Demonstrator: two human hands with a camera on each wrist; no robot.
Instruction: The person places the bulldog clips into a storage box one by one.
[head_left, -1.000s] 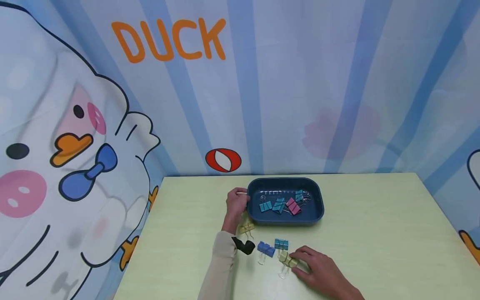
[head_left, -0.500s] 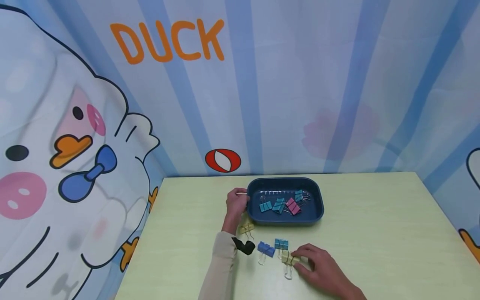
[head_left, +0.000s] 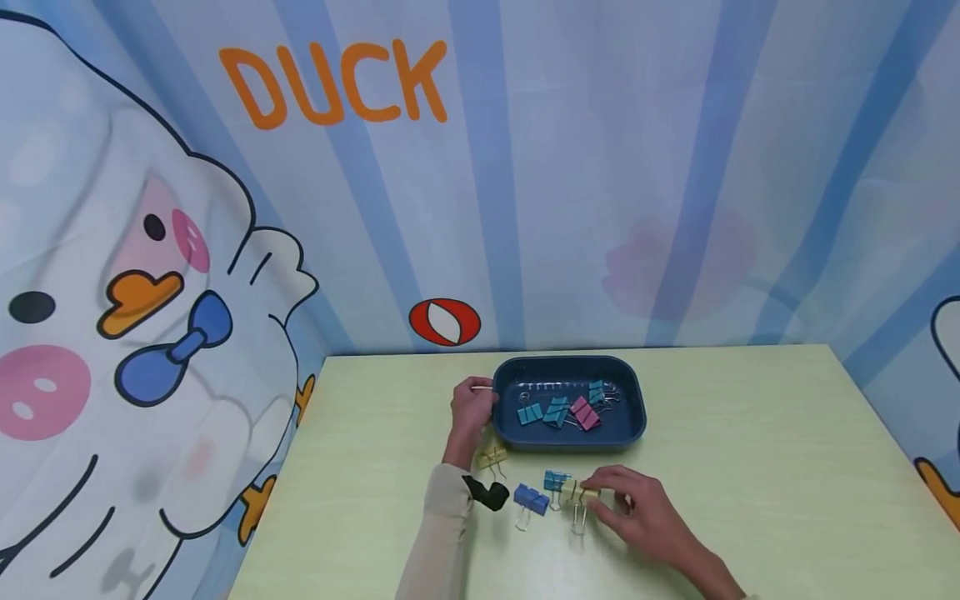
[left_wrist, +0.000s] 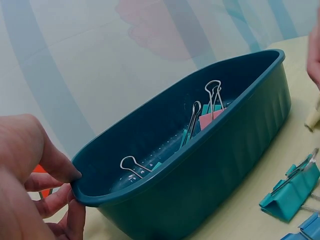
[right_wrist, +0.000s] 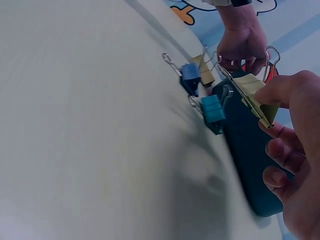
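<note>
Head view: right hand pinches a yellow binder clip at its fingertips, clip raised just off the pale green table, wire handles hanging down. A teal clip lies just beside it to the left, a blue clip further left, and a second yellow clip near the left forearm. Left hand grips the left end of the dark blue tray, fingers curled round the rim. Tray holds several teal clips and one pink clip.

Left wrist view: thumb and fingers clasp the tray rim; inside, wire handles, teal bodies and the pink clip are visible.

Right wrist view: thumb and forefinger clamp the yellow clip by its body, remaining fingers loosely curled beneath. Clip is held just above the tray wall, with the teal clip and blue clip on the table beyond.
</note>
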